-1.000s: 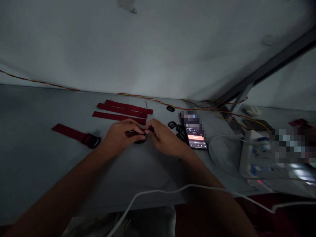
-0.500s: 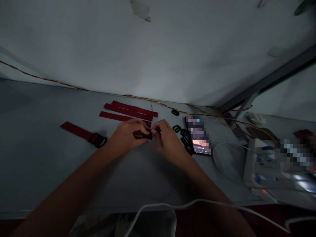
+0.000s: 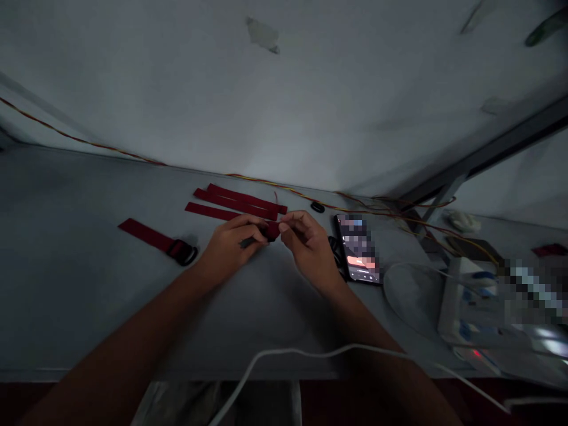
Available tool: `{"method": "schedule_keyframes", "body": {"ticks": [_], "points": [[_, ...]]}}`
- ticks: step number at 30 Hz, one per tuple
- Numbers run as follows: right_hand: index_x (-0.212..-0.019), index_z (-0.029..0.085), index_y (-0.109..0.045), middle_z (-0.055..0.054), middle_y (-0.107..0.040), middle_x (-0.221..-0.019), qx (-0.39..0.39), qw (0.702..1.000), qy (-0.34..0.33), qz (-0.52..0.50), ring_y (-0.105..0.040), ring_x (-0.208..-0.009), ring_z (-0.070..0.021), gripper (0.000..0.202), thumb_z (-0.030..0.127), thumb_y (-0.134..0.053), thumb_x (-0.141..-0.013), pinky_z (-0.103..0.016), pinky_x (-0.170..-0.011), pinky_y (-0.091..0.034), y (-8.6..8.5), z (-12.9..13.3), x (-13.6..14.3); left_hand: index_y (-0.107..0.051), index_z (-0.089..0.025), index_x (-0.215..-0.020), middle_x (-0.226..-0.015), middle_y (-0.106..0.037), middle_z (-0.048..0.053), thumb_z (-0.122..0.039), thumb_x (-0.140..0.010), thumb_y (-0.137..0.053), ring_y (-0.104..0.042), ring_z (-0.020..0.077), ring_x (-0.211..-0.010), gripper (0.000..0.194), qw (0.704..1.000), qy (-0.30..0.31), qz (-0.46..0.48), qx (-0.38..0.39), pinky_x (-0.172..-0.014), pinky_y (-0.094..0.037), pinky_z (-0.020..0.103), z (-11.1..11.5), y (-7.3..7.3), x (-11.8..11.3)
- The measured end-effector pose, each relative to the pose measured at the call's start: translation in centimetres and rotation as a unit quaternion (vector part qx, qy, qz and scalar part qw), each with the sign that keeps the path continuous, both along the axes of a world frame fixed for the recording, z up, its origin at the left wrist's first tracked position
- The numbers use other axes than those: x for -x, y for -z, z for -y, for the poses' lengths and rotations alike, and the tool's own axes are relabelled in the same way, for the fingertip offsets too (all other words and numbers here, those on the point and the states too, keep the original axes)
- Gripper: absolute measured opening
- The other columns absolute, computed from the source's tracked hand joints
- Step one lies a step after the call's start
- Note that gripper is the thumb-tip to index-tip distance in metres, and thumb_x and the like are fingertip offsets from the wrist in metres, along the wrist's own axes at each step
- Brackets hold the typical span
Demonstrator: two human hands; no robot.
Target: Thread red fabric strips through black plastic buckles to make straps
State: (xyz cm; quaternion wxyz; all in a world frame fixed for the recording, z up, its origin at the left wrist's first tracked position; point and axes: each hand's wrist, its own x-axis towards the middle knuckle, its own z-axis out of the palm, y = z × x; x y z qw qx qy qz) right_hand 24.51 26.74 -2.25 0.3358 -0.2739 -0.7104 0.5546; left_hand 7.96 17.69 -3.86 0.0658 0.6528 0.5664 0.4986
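My left hand (image 3: pixel 235 244) is closed on a short piece of red strap (image 3: pixel 272 230), with something dark at its lower edge. The fingers of my right hand (image 3: pixel 306 242) pinch the same strap from the right side. Behind my hands, red strips (image 3: pixel 237 203) lie side by side on the grey table (image 3: pixel 213 337). To the left is another red strap (image 3: pixel 146 235) with black buckles (image 3: pixel 181 252) at its right end. Several black buckles (image 3: pixel 336 251) sit beside my right hand, partly hidden by it.
A lit phone (image 3: pixel 357 251) lies right of my hands. One black buckle (image 3: pixel 318 207) is near the wall. Twisted wires (image 3: pixel 310 194) run along the table's back. A white power strip (image 3: pixel 470 313) stands right; a white cable (image 3: pixel 328 355) crosses in front.
My right hand has turned and shifted slightly right, now covering some of the black buckles. More of the red strap shows between my fingers. The whole view has shifted slightly.
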Motion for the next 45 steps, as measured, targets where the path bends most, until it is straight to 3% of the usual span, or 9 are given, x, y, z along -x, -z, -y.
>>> {"method": "schedule_keyframes", "body": {"ticks": [2, 6, 8, 11, 17, 21, 26, 38, 45], "points": [[-0.104, 0.021, -0.057, 0.003, -0.054, -0.072, 0.079, 0.996, -0.012, -0.049, -0.045, -0.06, -0.0099, 0.028, 0.044, -0.065, -0.089, -0.024, -0.057, -0.036, 0.1, -0.1, 0.2, -0.067, -0.02, -0.083, -0.108, -0.071, 0.006, -0.018, -0.082, -0.074, -0.069, 0.0182, -0.102, 0.007, 0.998, -0.009, 0.067, 0.005, -0.091, -0.055, 0.033, -0.1, 0.1, -0.3], [-0.104, 0.023, -0.063, 0.003, -0.052, -0.07, 0.191, 0.975, -0.041, -0.106, -0.048, -0.061, -0.01, 0.031, 0.046, -0.069, -0.085, -0.025, -0.059, -0.041, 0.1, -0.2, 0.3, -0.056, -0.021, -0.117, -0.108, -0.074, 0.009, -0.026, -0.079, -0.078, -0.071, 0.0209, -0.102, 0.045, 0.963, 0.037, 0.261, 0.062, -0.091, -0.058, 0.037, -0.3, 0.2, -0.9], [-0.1, 0.022, -0.067, 0.001, -0.055, -0.074, 0.22, 0.966, -0.043, -0.126, -0.051, -0.064, -0.0103, 0.031, 0.045, -0.073, -0.081, -0.026, -0.062, -0.044, 0.0, -0.1, 0.4, -0.056, -0.021, -0.126, -0.11, -0.075, 0.01, -0.026, -0.08, -0.077, -0.072, 0.0218, -0.102, 0.052, 0.957, 0.039, 0.274, 0.092, -0.092, -0.058, 0.037, -0.2, 0.2, -0.8], [-0.098, 0.022, -0.07, 0.0, -0.058, -0.075, 0.243, 0.959, -0.041, -0.144, -0.054, -0.067, -0.0111, 0.03, 0.042, -0.077, -0.077, -0.026, -0.066, -0.047, -0.1, 0.1, 0.6, -0.066, -0.022, -0.12, -0.112, -0.075, 0.007, -0.026, -0.081, -0.075, -0.072, 0.022, -0.102, 0.04, 0.972, -0.011, 0.215, 0.091, -0.094, -0.058, 0.037, -0.1, 0.1, -0.5], [-0.105, 0.023, -0.073, 0.0, -0.063, -0.074, 0.184, 0.975, -0.025, -0.119, -0.057, -0.066, -0.0113, 0.026, 0.041, -0.069, -0.086, -0.027, -0.066, -0.048, 0.4, 0.1, 0.6, -0.073, -0.024, -0.102, -0.098, -0.078, 0.001, -0.023, -0.088, -0.067, -0.073, 0.0178, -0.087, 0.015, 0.995, -0.09, 0.044, 0.03, -0.082, -0.059, 0.031, 0.2, -0.4, -0.4], [-0.11, 0.024, -0.075, -0.005, -0.068, -0.091, 0.021, 0.999, 0.003, -0.05, -0.063, -0.08, -0.0151, 0.03, 0.04, -0.07, -0.086, -0.031, -0.075, -0.053, 0.1, 0.1, 0.3, -0.07, -0.022, -0.098, -0.095, -0.077, 0.002, -0.022, -0.089, -0.065, -0.072, 0.0169, -0.084, 0.01, 0.994, -0.108, -0.012, 0.002, -0.075, -0.057, 0.027, 0.2, -0.6, -0.7], [-0.103, 0.028, -0.078, -0.006, -0.069, -0.101, -0.144, 0.989, 0.016, -0.006, -0.066, -0.09, -0.0175, 0.021, 0.034, -0.075, -0.083, -0.032, -0.078, -0.055, -0.2, -0.1, 0.0, -0.066, -0.021, -0.095, -0.089, -0.074, 0.002, -0.018, -0.087, -0.063, -0.07, 0.0165, -0.079, 0.009, 0.992, -0.118, -0.031, 0.006, -0.065, -0.055, 0.025, 0.2, -0.5, -0.7], [-0.099, 0.028, -0.078, -0.004, -0.073, -0.096, -0.148, 0.988, -0.017, 0.027, -0.068, -0.088, -0.0174, 0.013, 0.031, -0.071, -0.088, -0.033, -0.081, -0.054, -0.9, -0.6, -0.7, -0.065, -0.02, -0.1, -0.092, -0.073, 0.002, -0.012, -0.091, -0.058, -0.069, 0.0154, -0.085, 0.014, 0.997, -0.081, -0.004, -0.007, -0.079, -0.056, 0.028, 0.3, -0.5, -1.0], [-0.084, 0.021, -0.077, -0.004, -0.074, -0.087, -0.003, 1.0, -0.008, 0.028, -0.069, -0.082, -0.018, 0.014, 0.034, -0.079, -0.079, -0.031, -0.077, -0.053, -0.9, -0.5, -0.8, -0.069, -0.021, -0.112, -0.101, -0.073, 0.004, -0.006, -0.09, -0.054, -0.068, 0.0148, -0.093, 0.03, 0.999, -0.011, 0.042, 0.007, -0.084, -0.056, 0.028, 0.4, -0.5, -1.1]]}}
